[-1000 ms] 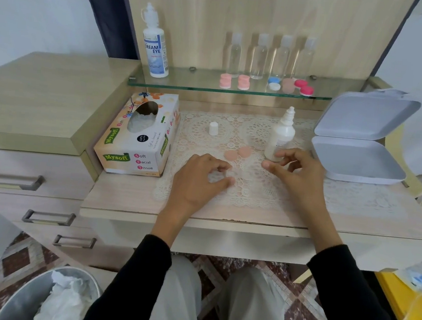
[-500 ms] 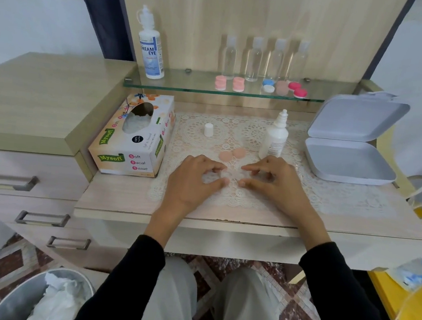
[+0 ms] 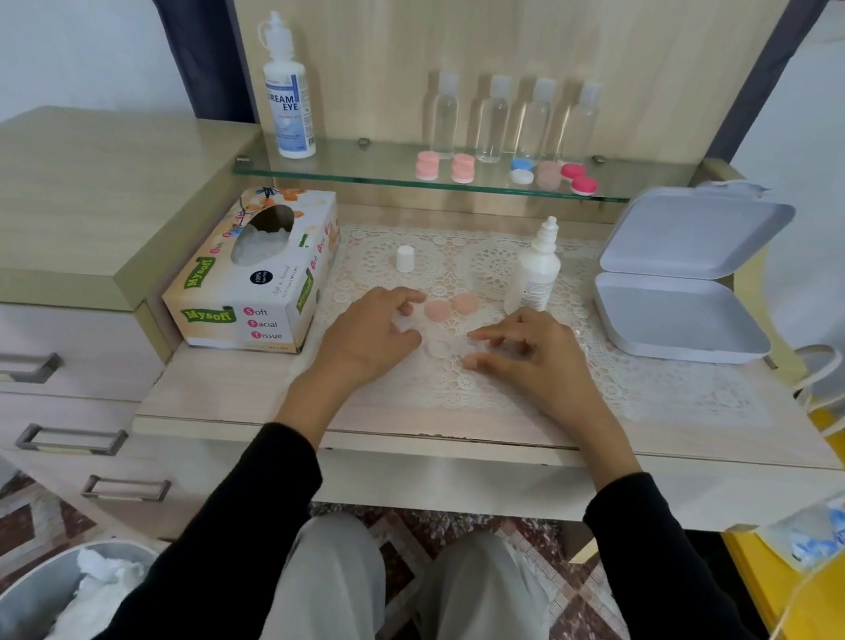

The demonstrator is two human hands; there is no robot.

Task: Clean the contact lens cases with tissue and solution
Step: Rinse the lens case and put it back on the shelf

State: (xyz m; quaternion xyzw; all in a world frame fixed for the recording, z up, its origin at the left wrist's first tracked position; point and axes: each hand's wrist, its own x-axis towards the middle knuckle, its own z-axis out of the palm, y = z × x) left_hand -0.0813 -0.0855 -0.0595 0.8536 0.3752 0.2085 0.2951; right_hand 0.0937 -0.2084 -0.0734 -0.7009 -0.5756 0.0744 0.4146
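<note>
A translucent lens case (image 3: 439, 346) lies on the lace mat (image 3: 610, 384) between my hands, with its two peach caps (image 3: 450, 307) loose just behind it. My left hand (image 3: 369, 338) curls over the case's left well, index finger and thumb pinching it. My right hand (image 3: 535, 359) lies on the mat, its index finger and thumb stretched toward the case's right end; contact is unclear. The uncapped white solution bottle (image 3: 536, 274) stands behind my right hand, and its cap (image 3: 404, 258) is further left. The tissue box (image 3: 260, 273) sits to the left.
An open white hinged box (image 3: 679, 313) lies at the right. The glass shelf (image 3: 372, 175) holds a large solution bottle (image 3: 290, 95), several clear bottles (image 3: 494, 117) and several coloured lens cases (image 3: 548, 174). A bin with used tissue (image 3: 89, 592) stands below left.
My right hand left the solution bottle and moved left across the mat to the lens case. My left hand stayed at the case, its fingers shifting slightly toward the caps.
</note>
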